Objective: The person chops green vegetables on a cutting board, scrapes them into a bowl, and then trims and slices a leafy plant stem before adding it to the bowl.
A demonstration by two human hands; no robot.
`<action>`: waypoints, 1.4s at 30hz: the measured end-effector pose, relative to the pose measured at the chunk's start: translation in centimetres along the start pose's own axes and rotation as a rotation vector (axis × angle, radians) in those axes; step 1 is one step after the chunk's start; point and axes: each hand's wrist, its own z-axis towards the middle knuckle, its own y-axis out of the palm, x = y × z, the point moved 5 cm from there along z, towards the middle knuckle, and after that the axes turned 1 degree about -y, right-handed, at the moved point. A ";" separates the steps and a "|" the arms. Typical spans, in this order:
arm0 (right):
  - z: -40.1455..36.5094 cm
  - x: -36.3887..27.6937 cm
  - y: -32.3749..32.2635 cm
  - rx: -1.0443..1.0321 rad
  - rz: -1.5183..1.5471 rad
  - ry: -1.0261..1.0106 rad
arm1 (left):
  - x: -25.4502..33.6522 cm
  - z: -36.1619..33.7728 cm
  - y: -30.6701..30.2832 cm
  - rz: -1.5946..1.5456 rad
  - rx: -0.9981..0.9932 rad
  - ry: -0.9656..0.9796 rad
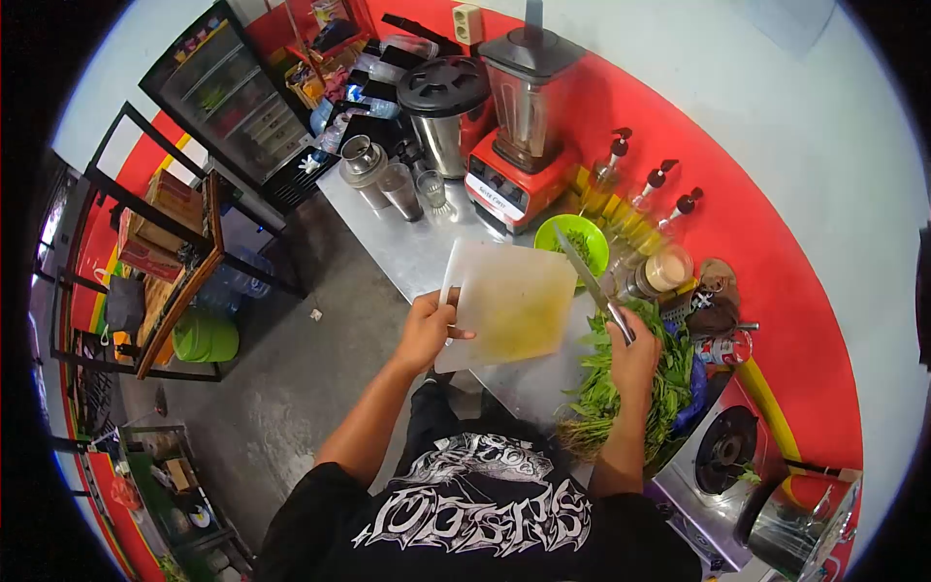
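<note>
My left hand (428, 330) grips a white cutting board (509, 291) by its handle edge and holds it tilted above the steel counter. A yellow-green stain marks the board's middle. In my right hand (635, 339) is a kitchen knife (590, 276), its blade pointing up and away toward a bright green bowl (598, 250). Chopped greens (574, 242) lie in that bowl, just past the board's far right corner. A big bunch of leafy greens (592, 388) rests on the counter, partly hidden behind my right hand and forearm.
A red blender (519, 175), a steel container with a black lid (443, 107) and a drinking glass (432, 189) stand along the counter (388, 242). Pump bottles (645, 199) line the wall. To the right is a gas stove (727, 446) with a steel pot (800, 519).
</note>
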 end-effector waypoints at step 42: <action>-20.2 6.0 15.9 0.517 0.473 0.849 | -9.7 14.8 -4.9 -0.132 -0.578 -0.542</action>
